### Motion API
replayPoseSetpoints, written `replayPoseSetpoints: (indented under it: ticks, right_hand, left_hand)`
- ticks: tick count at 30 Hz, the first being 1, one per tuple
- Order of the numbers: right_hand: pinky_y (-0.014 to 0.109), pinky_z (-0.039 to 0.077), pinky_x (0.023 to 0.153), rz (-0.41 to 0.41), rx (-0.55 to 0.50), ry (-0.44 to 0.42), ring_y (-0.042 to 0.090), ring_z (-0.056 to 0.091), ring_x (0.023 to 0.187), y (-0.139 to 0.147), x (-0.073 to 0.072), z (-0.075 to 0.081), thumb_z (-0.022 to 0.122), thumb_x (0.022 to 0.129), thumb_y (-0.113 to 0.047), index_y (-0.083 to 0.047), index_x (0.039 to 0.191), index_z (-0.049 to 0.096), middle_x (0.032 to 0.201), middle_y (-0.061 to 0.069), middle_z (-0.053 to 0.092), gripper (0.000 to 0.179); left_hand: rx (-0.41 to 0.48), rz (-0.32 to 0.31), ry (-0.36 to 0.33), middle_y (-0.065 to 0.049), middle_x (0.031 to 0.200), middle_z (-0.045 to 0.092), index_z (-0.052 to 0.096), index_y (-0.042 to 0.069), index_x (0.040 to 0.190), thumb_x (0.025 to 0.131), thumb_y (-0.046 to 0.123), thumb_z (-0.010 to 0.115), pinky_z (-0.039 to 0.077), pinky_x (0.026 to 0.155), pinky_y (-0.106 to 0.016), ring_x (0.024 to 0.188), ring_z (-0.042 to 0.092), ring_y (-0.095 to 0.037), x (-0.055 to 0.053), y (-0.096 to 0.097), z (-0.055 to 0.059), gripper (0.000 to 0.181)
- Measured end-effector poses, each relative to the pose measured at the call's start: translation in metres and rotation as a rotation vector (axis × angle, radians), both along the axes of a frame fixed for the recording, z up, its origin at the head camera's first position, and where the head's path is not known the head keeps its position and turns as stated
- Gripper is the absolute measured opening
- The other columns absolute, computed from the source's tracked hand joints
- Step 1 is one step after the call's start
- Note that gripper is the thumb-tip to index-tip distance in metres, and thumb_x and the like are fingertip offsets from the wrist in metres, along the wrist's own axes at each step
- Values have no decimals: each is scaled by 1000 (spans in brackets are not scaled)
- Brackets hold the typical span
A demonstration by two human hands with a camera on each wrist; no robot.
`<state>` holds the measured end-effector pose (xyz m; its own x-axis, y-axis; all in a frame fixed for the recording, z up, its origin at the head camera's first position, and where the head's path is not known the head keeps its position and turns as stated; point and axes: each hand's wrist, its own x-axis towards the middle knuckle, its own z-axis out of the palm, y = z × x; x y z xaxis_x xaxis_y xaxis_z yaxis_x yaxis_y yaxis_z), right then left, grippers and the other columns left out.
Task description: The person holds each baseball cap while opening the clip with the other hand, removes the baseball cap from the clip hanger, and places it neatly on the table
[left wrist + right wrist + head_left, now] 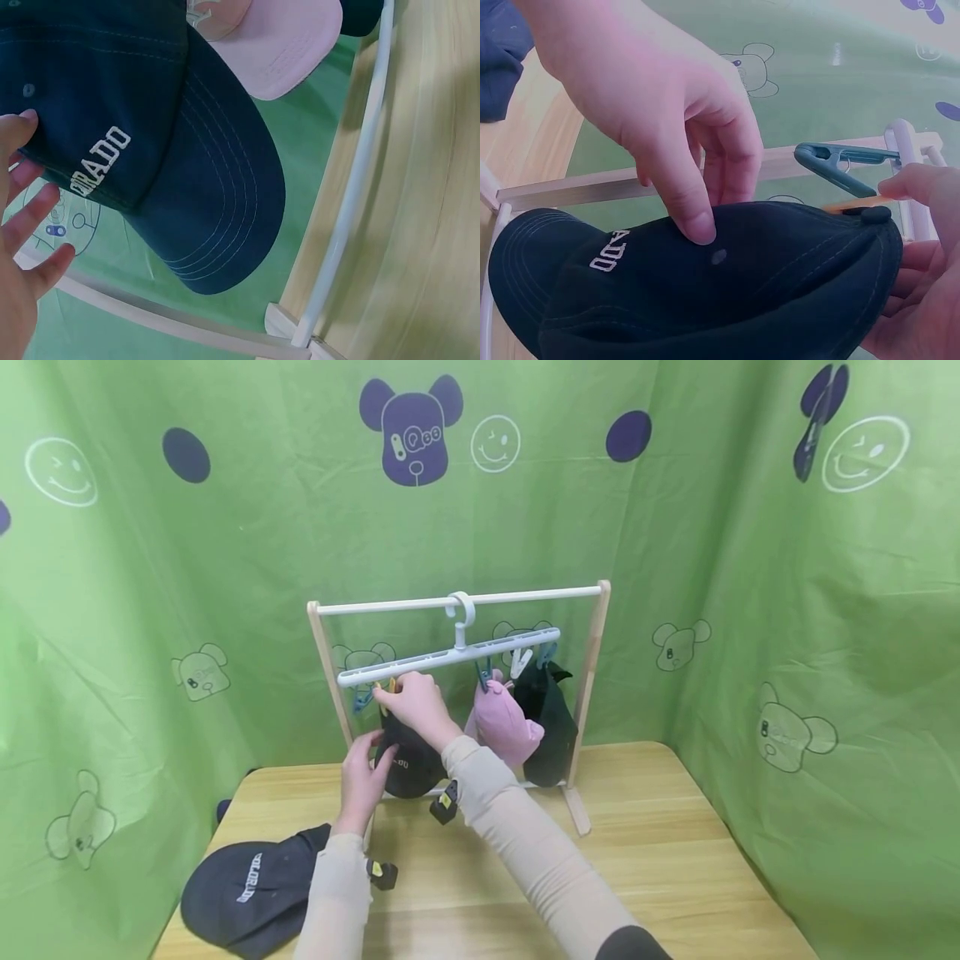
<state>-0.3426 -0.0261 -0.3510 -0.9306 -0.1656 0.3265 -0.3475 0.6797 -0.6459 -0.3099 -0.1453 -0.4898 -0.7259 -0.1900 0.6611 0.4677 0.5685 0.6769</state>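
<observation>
A dark baseball cap point(780, 255) with white lettering hangs below the left end of the pale hanger point(420, 663). At its top edge my right hand point(418, 703) pinches an orange clothespin point(855, 202), the fingers partly behind the cap. Lower down, my left hand point(360, 781) touches the crown with its thumb, the other fingers spread loosely by the cap's edge. A teal clothespin point(840, 161) hangs on the hanger beside the orange one. Farther right, a pink cap point(501, 722) and another dark cap point(551, 727) hang from clothespins.
The hanger hooks over the top bar point(536, 596) of a small wooden rack point(590, 664) on the wooden table point(652, 843). A white clothespin point(520, 662) hangs between the pink and right-hand caps. Another dark cap point(225, 885) lies at the table's left. Green curtains point(750, 568) surround the table.
</observation>
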Motion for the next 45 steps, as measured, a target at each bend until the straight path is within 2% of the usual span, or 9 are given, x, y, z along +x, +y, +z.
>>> replayPoseSetpoints:
  ticks: [10,19,30,38,45]
  right_hand:
    - [22,38,49,25,-28,-18,13,48,52,0,2,1,65,87,-40,-16,58,49,53,-5,49,40]
    - [22,32,47,8,-29,-27,13,43,52,2,-1,1,64,86,-39,-16,57,49,53,-5,46,39]
    - [22,29,48,27,-46,-24,12,38,52,4,0,2,62,86,-37,-18,55,43,52,-6,40,41]
    - [23,33,51,10,-38,-32,15,44,56,6,-2,0,60,87,-36,-19,53,43,53,-5,42,41]
    - [23,36,51,2,-54,-29,15,47,57,6,-3,-3,60,88,-33,-19,54,50,54,-5,48,39]
  left_hand:
    - [-30,75,49,-20,100,68,66,-2,104,86,8,71,52,91,-50,96,64,-37,1,2,1,21]
    - [10,139,68,-20,99,67,66,-4,104,90,5,65,52,91,-50,98,64,-38,6,3,2,16]
    - [90,147,107,-19,98,66,67,-3,103,91,6,65,52,87,-47,95,64,-34,17,8,3,15]
    - [90,166,157,-18,101,68,69,-1,106,91,5,65,51,85,-38,96,65,-32,18,6,-3,16]
    - [74,164,205,-19,103,70,70,-1,107,92,3,63,49,87,-39,97,66,-35,21,4,-6,17]
